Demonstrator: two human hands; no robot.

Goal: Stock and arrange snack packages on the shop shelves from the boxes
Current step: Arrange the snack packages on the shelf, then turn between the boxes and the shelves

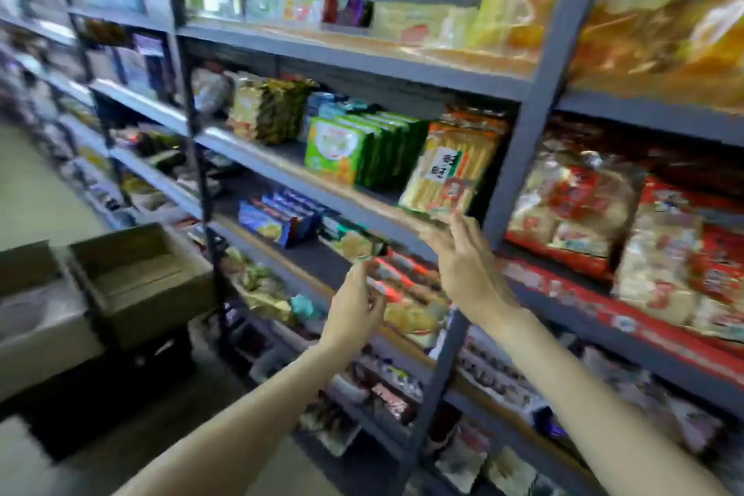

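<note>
Two bare forearms reach up toward grey metal shop shelves [362, 64] crowded with snack packets; the view is blurred and tilted. The right hand [463, 258] is raised to the front edge of a middle shelf, its fingers [459, 223] straight and spread, the tips touching the bottom edge of a yellow-and-orange biscuit pack [447, 169]. That pack stands at the lip of the shelf, leaning slightly, just beside a row of green packets [354, 149] lined up upright face-out. The flat, released hand looks placed to push the pack back and straighten it so it lines up with its neighbours.

The left hand [354, 306] is lower, in front of the shelf below. Its fingers are loosely curled, and blur makes it impossible to tell whether they pinch one of the packets [398, 282] there or hold nothing.

Further left on the middle shelf sit gold-and-green packs [269, 109]; blue packs [273, 219] lie on the shelf beneath. To the right, large red-and-white bags [571, 213] fill the next bay. At lower left, an open cardboard box [137, 282] stands near the shelving, within reach for restocking; its inside appears mostly empty.
</note>
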